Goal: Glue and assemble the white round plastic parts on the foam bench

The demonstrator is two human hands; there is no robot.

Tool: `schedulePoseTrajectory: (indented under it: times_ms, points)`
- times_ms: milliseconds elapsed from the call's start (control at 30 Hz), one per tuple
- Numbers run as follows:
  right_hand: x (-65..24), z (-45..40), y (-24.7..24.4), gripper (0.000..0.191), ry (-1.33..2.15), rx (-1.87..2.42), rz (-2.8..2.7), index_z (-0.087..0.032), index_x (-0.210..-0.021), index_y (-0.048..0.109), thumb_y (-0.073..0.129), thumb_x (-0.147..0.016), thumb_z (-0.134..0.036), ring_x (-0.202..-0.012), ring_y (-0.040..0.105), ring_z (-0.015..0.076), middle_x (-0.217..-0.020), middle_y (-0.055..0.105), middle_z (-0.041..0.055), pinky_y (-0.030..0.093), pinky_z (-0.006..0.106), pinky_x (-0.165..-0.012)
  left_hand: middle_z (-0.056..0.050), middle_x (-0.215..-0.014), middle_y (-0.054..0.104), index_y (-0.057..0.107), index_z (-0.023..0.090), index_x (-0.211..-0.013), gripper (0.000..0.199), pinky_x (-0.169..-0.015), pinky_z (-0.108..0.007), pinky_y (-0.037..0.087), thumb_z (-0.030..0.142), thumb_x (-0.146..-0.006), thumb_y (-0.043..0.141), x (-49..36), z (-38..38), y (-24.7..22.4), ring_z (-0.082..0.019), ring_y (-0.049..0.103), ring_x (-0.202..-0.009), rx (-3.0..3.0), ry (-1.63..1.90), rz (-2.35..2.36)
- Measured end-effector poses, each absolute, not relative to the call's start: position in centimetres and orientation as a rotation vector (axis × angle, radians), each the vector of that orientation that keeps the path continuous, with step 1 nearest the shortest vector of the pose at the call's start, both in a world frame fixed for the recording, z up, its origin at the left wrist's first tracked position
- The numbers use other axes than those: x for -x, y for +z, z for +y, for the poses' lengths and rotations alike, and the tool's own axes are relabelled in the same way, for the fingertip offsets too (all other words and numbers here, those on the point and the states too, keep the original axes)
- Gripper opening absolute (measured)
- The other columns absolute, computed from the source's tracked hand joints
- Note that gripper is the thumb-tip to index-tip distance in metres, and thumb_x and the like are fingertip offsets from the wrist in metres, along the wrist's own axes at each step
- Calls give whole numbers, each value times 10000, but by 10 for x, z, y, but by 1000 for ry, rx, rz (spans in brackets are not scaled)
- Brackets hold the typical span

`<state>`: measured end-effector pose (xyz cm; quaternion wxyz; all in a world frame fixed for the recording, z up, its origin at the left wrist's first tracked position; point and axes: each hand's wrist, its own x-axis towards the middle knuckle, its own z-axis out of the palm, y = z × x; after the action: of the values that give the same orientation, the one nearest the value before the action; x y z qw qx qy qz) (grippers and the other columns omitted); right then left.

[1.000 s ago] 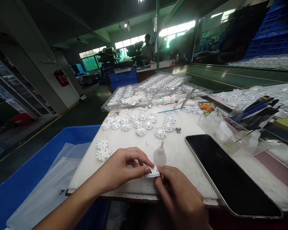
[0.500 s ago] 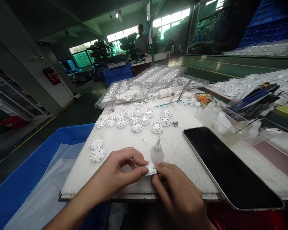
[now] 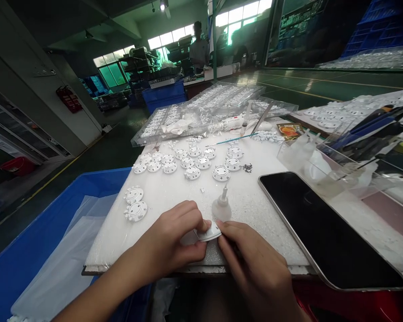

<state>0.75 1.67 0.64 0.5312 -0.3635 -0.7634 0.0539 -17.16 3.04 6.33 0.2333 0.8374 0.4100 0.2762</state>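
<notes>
A round white plastic disc (image 3: 211,233) is held just above the front of the foam-topped table, gripped from both sides. My left hand (image 3: 174,235) pinches its left side, index finger pressing on the top face. My right hand (image 3: 255,257) grips the right edge between thumb and fingers. Just behind the disc stands a small translucent squeeze bottle (image 3: 221,208) with a thin upright nozzle. Two similar white discs with small knobs round the rim (image 3: 136,211) lie to the left. Several more white discs (image 3: 192,172) sit in a group farther back.
A black-screened phone (image 3: 325,223) lies at the right. Behind it are a clear box of tools (image 3: 366,134) and a small heap of dark bits (image 3: 247,167). Clear trays of white parts (image 3: 221,98) stand at the back. A blue bin (image 3: 97,174) is at the left.
The disc has tilted and shows more of its top face. My left index finger has moved onto that face. The whole view has shifted slightly.
</notes>
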Motion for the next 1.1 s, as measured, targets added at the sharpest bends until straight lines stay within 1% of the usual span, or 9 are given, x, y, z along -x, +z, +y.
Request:
schedulePoseTrajectory:
  times_ms: [200, 367, 500, 600, 767, 867, 967, 1033, 1100]
  points:
    - [-8, 14, 6, 215, 147, 871, -1789, -146, -1091, 575, 532, -900, -56, -839, 639, 116, -877, 646, 46, 533, 217, -775, 34, -727, 430, 375, 227, -772, 293, -652, -247, 403, -3, -725, 550, 166, 34, 54, -133, 467, -696, -2326, 928, 1105]
    - [-10, 14, 0, 287, 39, 869, -1777, -186, -1140, 591, 564, -885, -58, -897, 624, 114, -1056, 601, 76, 536, 207, -762, 28, -740, 454, 393, 220, -770, 291, -631, -249, 399, -2, -727, 576, 165, 33, 50, -134, 478, -695, -2316, 961, 1113]
    - [-13, 15, -2, 279, 1, 774, -1880, -187, -1108, 628, 534, -888, -43, -867, 620, 127, -1066, 612, 77, 525, 230, -720, 35, -725, 442, 388, 214, -770, 315, -608, -236, 379, -8, -731, 608, 165, 34, 52, -122, 453, -673, -2344, 992, 1060]
    - [-14, 17, 0, 283, 62, 749, -1884, -147, -1112, 625, 521, -881, -20, -927, 615, 148, -1084, 612, 93, 518, 256, -773, 34, -720, 435, 379, 213, -765, 319, -600, -232, 366, -17, -728, 597, 165, 35, 53, -121, 448, -674, -2359, 994, 1059]
    - [-16, 17, 2, 343, 140, 768, -1915, -148, -1152, 610, 478, -879, 14, -978, 588, 100, -1113, 582, 70, 487, 187, -826, 32, -722, 416, 356, 214, -755, 316, -599, -231, 352, -29, -720, 555, 164, 37, 53, -122, 438, -675, -2368, 988, 1037]
    - [-15, 14, 3, 343, 145, 786, -1851, -166, -1143, 596, 534, -857, 11, -927, 573, 80, -1089, 551, 54, 487, 162, -802, 35, -723, 402, 350, 216, -757, 324, -611, -232, 350, -34, -709, 550, 165, 38, 53, -121, 428, -676, -2350, 976, 1031]
    - [-15, 9, 5, 412, 254, 831, -1590, -177, -1177, 536, 620, -808, -14, -808, 544, 85, -1066, 511, 54, 497, 211, -746, 35, -724, 402, 348, 217, -755, 324, -617, -234, 345, -29, -706, 553, 165, 39, 53, -121, 420, -676, -2333, 956, 1031]
    - [-15, 8, 8, 436, 359, 878, -1476, -179, -1224, 494, 610, -820, -65, -793, 531, 101, -1102, 486, 75, 494, 269, -760, 32, -721, 405, 349, 215, -748, 311, -611, -235, 340, -21, -719, 550, 166, 39, 55, -123, 420, -676, -2331, 941, 1035]
    - [-17, 11, 12, 406, 382, 993, -1469, -181, -1237, 487, 588, -846, -132, -807, 530, 120, -1119, 483, 85, 489, 310, -788, 29, -719, 410, 349, 213, -743, 300, -611, -237, 342, -12, -735, 547, 166, 38, 56, -124, 424, -676, -2329, 941, 1035]
